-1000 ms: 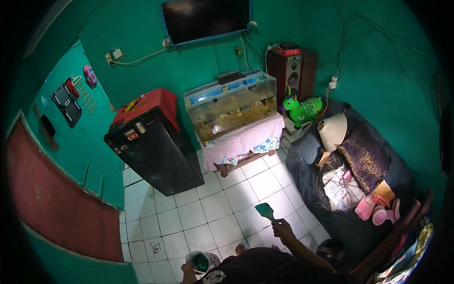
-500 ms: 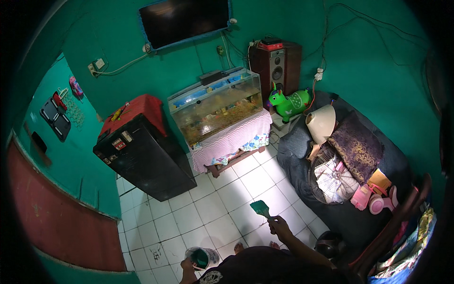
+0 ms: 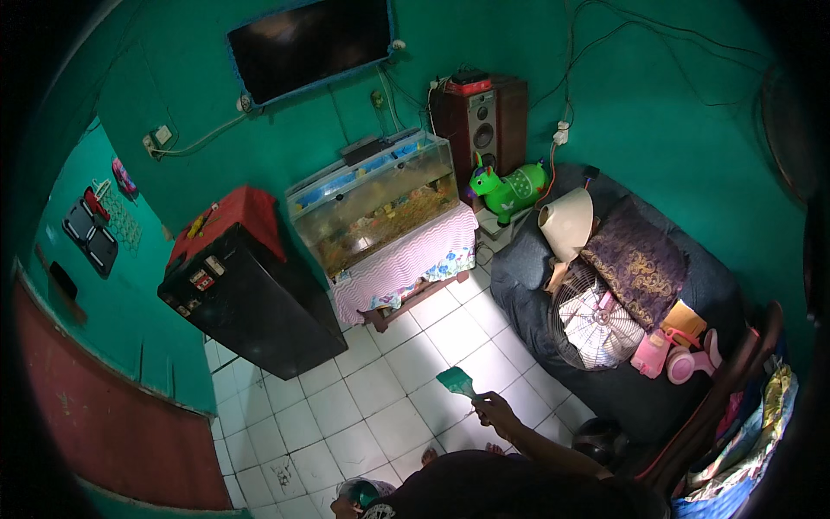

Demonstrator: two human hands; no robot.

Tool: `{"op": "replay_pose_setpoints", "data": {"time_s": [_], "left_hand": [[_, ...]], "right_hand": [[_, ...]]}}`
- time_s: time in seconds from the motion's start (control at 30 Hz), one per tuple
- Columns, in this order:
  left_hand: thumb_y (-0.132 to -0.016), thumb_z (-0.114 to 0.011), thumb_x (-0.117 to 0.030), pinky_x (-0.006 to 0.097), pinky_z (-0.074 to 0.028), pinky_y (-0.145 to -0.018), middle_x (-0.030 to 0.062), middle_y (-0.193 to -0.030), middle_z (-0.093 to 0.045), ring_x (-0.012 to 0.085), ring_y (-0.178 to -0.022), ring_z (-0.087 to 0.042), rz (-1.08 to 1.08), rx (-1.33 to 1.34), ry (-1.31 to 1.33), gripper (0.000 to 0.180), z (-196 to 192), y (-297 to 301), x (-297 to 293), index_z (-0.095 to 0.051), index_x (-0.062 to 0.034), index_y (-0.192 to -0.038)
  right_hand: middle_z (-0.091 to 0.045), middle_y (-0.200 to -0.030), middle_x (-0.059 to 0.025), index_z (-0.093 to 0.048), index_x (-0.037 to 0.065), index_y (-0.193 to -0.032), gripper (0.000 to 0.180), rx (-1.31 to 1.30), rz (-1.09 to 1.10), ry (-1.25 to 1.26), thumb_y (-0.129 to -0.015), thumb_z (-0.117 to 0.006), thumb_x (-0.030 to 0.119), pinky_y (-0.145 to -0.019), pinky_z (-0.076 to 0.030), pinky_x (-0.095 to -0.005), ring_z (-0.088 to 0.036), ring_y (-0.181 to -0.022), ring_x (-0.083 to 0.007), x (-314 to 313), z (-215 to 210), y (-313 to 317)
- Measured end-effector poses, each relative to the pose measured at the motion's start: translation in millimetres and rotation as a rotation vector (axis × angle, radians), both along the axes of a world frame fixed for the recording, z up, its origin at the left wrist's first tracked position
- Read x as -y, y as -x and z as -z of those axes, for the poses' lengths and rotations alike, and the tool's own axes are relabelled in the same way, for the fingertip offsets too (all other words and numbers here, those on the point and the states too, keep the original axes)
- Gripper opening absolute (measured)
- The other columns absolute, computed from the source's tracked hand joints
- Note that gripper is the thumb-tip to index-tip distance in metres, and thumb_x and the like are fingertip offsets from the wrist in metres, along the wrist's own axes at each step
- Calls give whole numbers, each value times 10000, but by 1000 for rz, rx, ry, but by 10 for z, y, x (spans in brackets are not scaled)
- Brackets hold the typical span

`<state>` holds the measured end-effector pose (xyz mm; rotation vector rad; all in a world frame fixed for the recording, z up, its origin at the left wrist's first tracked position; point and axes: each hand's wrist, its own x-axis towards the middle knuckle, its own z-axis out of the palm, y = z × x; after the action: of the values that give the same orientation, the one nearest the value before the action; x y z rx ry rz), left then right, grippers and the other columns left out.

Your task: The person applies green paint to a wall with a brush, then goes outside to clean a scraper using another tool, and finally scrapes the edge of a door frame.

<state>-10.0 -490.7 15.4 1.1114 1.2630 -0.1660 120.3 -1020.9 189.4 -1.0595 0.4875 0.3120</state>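
In my right hand [image 3: 497,415] is a wide paintbrush [image 3: 455,381], its handle gripped and its teal-green head pointing up and to the left over the tiles. At the lower edge, my left hand [image 3: 344,510] grips a pale bucket [image 3: 384,487] by its near-left side. Green liquid that looks like paint [image 3: 365,493] shows inside. My torso and the picture's edge hide part of the bucket and most of the left fingers.
White floor tiles [image 3: 389,424] lie before my feet. Ahead stand a black fridge [image 3: 259,303] and a fish tank [image 3: 380,216] on a cloth-covered stand. To the right, a dark sofa [image 3: 527,298] bears a fan, a cushion and toys; a black helmet-like object [image 3: 599,439] sits near my right arm.
The room has shifted left in the picture as my view turned. Both hands keep their hold on the brush and bucket; the bucket now sits lower, more cut off by the edge.
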Motion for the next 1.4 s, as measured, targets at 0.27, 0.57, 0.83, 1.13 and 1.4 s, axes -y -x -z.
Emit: {"op": "replay_pose_setpoints", "data": {"time_s": [0.27, 0.57, 0.83, 1.13, 1.4], "left_hand": [[-871, -578, -150, 416, -463, -438, 130, -619, -526, 239, -444, -512, 71, -7, -48, 177, -69, -307, 280, -541, 15, -818], [-872, -582, -165, 410, -468, -433, 133, -617, -538, 242, -445, -524, 146, 20, -95, 192, -145, -593, 265, -555, 21, -831], [-873, -586, -178, 405, -473, -429, 136, -615, -549, 244, -446, -535, 162, 6, -128, 207, -91, -626, 170, -568, 26, -843], [-875, -591, -193, 399, -478, -425, 139, -613, -561, 247, -448, -548, 143, -2, -155, 226, -33, -635, 152, -582, 32, -856], [-876, -595, -207, 394, -483, -421, 142, -612, -572, 250, -449, -559, 85, -13, -221, 244, -16, -408, 26, -595, 37, -867]], "right_hand": [[-528, -722, -40, -491, -9, -1110, 374, 31, 16, -7, -863, -702, 178, -469, -367, -256, -446, -550, -101, 141, 72, 21], [-544, -724, -47, -508, -16, -1084, 361, 24, 94, -11, -859, -706, 185, -455, -382, -254, -469, -541, -106, 154, 193, 148], [-508, -722, -59, -491, -44, -1089, 337, 7, 124, 2, -887, -677, 151, -460, -351, -263, -429, -528, -112, 91, 118, 207], [-535, -711, -62, -501, -30, -1077, 323, 34, 133, 23, -878, -686, 146, -442, -372, -262, -461, -516, -112, 61, 273, 198], [-522, -677, -59, -499, -28, -1069, 276, 3, 105, 57, -872, -647, 96, -442, -381, -271, -465, -515, -128, -114, 185, 180]]}}
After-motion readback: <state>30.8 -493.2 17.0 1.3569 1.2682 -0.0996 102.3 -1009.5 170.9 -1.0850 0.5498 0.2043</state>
